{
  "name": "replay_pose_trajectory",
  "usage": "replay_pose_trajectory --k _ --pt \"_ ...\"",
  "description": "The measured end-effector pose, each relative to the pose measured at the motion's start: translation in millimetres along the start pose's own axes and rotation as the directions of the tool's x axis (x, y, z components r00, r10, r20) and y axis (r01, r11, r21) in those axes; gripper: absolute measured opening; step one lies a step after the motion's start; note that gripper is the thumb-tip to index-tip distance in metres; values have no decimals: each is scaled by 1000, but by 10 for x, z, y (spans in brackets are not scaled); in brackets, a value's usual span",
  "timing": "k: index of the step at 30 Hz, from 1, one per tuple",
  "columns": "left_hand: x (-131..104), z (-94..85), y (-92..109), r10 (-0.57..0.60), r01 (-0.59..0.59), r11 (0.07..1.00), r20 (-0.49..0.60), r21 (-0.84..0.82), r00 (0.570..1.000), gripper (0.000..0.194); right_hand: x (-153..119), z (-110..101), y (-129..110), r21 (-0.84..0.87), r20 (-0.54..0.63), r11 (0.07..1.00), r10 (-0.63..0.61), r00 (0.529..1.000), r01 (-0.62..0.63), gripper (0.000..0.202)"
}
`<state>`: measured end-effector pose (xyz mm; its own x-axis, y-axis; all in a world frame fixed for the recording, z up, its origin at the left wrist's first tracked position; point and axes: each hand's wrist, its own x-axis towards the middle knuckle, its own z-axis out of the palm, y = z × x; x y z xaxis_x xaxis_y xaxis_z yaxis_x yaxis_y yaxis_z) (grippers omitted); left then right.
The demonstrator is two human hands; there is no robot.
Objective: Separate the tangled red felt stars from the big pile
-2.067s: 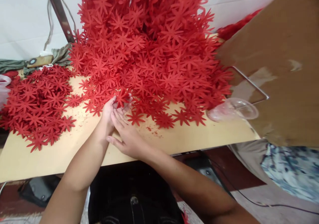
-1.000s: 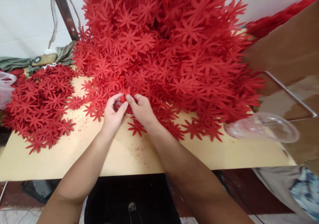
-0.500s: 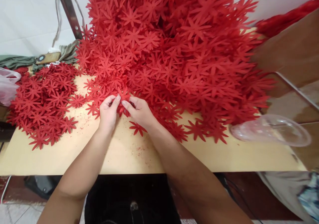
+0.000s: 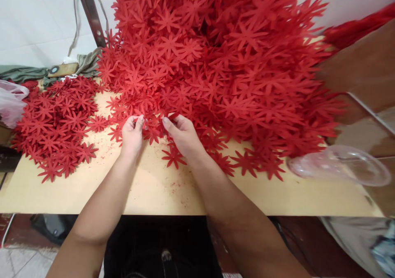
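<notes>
My left hand [image 4: 132,134] is closed in a pinch at the front edge of a tall heap of red flower-shaped cutouts [image 4: 173,47]. A bit of red shows between its thumb and fingers, too small to tell whether it is a whole cutout. My right hand [image 4: 182,134], a short gap to the right, also pinches with thumb against curled fingers. Red material shows at its fingertips, and I cannot tell it apart from the heap behind. Beneath and between the hands lie loose red cutouts, and one cutout [image 4: 173,156] rests just below my right hand.
A smaller pile of red cutouts [image 4: 55,125] covers the left of the pale tabletop [image 4: 148,191]. A clear plastic container [image 4: 339,164] lies on its side at the right, near cardboard [image 4: 361,64]. A plastic bag [image 4: 12,103] hangs at the left edge.
My hands have drawn apart, the right one shifting to the right. The red cutout held between them earlier no longer spans the gap. The view has shifted slightly.
</notes>
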<state>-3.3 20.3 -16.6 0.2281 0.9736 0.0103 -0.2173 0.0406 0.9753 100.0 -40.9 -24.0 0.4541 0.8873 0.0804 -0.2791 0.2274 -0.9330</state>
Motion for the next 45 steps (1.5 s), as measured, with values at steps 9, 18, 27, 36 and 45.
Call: replay_pose_trajectory --k 9,18,27,36,45 --pt "8 0 -51 57 -58 998 28 38 998 20 22 -15 -36 6 -67 998 68 995 -68 42" --pt "-73 24 -54 92 -102 994 177 49 980 28 -58 42 -144 -178 -85 984 0 996 -15 35" --pt "-70 12 -27 2 -5 1000 251 10 968 33 -9 -18 -105 -83 -106 996 22 994 -31 15" --pt "-59 28 -10 -32 42 998 192 -48 981 38 -40 20 -90 -121 -54 993 -24 998 18 21" --pt "55 -69 -34 207 -211 972 44 101 977 33 92 -177 -79 -284 -139 950 -173 975 129 44"
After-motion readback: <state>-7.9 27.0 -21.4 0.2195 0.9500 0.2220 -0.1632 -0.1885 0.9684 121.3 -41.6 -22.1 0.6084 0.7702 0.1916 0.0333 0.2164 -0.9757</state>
